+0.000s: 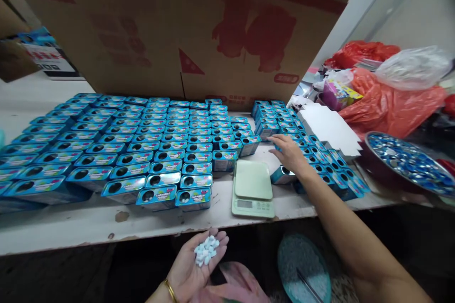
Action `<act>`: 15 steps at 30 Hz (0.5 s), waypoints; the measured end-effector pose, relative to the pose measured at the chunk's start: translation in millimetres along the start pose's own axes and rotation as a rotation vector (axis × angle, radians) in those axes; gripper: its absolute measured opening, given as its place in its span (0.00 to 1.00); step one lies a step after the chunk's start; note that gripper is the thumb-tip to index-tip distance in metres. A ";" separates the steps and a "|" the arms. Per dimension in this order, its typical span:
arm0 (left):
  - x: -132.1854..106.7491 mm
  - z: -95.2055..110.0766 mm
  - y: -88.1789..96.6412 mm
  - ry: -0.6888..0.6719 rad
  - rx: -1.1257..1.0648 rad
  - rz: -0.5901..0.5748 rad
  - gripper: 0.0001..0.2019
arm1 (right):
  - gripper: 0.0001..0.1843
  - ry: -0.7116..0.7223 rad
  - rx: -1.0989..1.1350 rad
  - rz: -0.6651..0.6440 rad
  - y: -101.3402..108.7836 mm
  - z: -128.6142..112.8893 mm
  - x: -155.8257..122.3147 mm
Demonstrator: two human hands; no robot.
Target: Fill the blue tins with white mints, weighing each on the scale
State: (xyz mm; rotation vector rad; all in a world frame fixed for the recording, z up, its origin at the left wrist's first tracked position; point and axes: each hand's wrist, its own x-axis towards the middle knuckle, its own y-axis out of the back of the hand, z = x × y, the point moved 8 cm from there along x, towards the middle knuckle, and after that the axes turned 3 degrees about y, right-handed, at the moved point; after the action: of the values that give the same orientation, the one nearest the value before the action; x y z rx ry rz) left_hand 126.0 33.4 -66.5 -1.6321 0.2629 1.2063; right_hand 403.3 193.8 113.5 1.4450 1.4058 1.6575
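My left hand (199, 262) is palm up below the table edge, cupping a small heap of pale blue and white candies (206, 250). Over the right group of blue tins (289, 128), my right hand (287, 151) reaches with fingers apart and nothing visible in them. Whether its fingertips touch a tin is unclear. Just under that hand stands a single blue tin (283, 174). A pale green kitchen scale (253, 187) sits between the two tin groups, its plate bare. The large left group of blue tins (142, 147) stands in rows, each with a dark round opening on top.
A big cardboard carton (159, 23) rises behind the tins. At right are a bowl of shiny blue-and-silver pieces (408, 161), white card (330, 125) and red plastic bags (387, 99). Below the table, a round container (304, 265) holds pale contents and a stick-like tool.
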 end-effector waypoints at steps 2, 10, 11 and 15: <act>2.2 -2.0 -0.2 0.011 0.008 -0.002 0.14 | 0.22 0.009 -0.084 -0.123 9.3 8.3 -30.1; 1.7 -16.4 -5.6 0.045 0.067 -0.014 0.14 | 0.22 -0.043 -0.297 -0.285 12.9 8.8 -81.4; 1.2 -17.2 -5.9 0.043 0.070 -0.017 0.14 | 0.23 -0.036 -0.289 -0.259 19.2 3.0 -78.9; 0.8 -20.6 -6.6 0.038 0.092 -0.029 0.14 | 0.22 0.039 -0.205 -0.197 34.1 -34.7 -62.6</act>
State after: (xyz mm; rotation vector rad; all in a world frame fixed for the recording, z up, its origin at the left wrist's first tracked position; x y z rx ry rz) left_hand 142.5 19.7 -64.1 -1.5753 0.3138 1.1261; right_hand 397.3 115.5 124.7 1.1287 1.3097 1.6569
